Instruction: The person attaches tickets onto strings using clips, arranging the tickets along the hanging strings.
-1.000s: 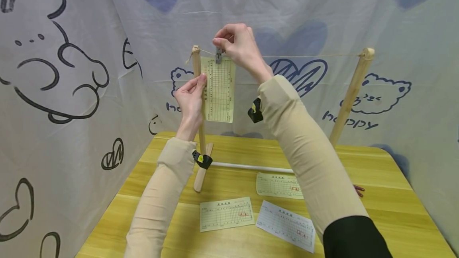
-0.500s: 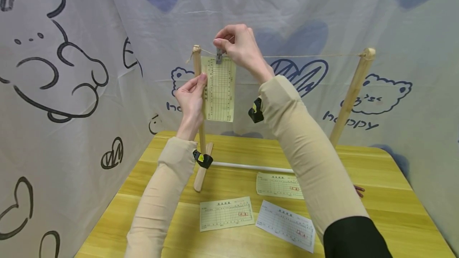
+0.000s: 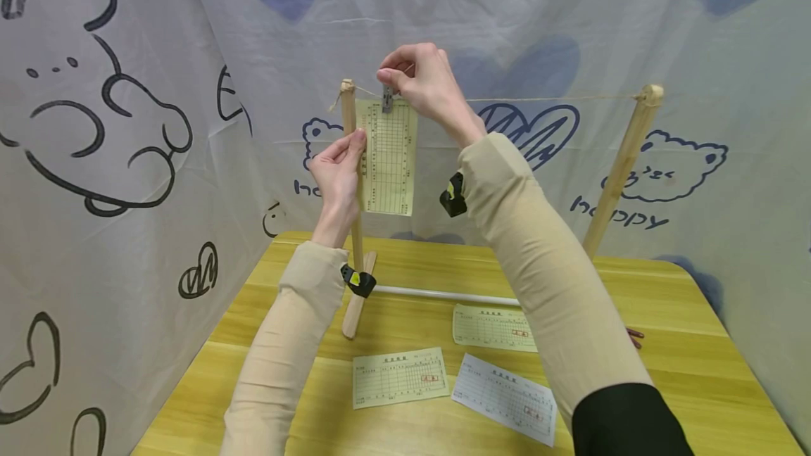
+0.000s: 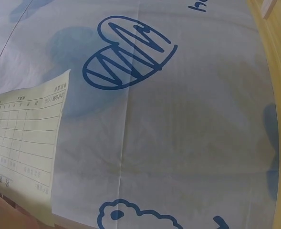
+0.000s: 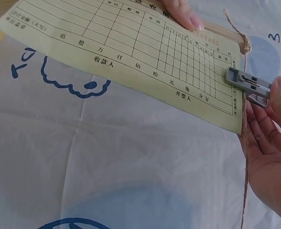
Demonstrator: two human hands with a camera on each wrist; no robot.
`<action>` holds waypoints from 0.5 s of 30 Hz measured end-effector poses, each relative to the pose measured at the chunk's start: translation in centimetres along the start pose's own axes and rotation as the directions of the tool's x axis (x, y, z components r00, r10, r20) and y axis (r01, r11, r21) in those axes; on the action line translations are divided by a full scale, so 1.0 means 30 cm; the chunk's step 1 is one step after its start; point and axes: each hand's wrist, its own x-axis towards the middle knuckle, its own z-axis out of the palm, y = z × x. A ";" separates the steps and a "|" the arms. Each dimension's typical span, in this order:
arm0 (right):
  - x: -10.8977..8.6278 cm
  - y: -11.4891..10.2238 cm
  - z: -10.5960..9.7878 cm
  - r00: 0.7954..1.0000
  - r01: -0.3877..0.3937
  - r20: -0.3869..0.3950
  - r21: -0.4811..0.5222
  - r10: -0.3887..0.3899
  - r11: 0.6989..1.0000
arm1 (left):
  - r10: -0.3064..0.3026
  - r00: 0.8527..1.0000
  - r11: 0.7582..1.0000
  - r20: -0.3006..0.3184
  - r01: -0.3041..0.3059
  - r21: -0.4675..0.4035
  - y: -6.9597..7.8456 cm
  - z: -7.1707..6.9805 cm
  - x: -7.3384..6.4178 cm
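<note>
A yellow receipt slip (image 3: 389, 160) hangs upright at the string (image 3: 538, 98), close to the left wooden post. My left hand (image 3: 338, 174) pinches its left edge between thumb and fingers. Above, my right hand (image 3: 431, 86) pinches the handles of a grey clothespin (image 3: 387, 99). In the right wrist view the clothespin (image 5: 247, 85) has its nose over the slip's short edge, right where the twine (image 5: 245, 157) runs. Only a corner of the slip (image 4: 26, 138) shows in the left wrist view.
Two yellow slips, one nearer (image 3: 400, 378) and one farther (image 3: 491, 327), lie on the wooden table (image 3: 697, 371) with a white slip (image 3: 505, 400). A right post (image 3: 621, 167) and a white rod (image 3: 443, 295) complete the frame. Small red items (image 3: 634, 336) show past my right sleeve.
</note>
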 end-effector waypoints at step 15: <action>-0.001 0.011 -0.007 0.998 -0.003 0.056 -0.022 0.004 1.000 | 0.004 1.000 1.000 -0.006 -0.004 0.018 -0.003 -0.001 -0.001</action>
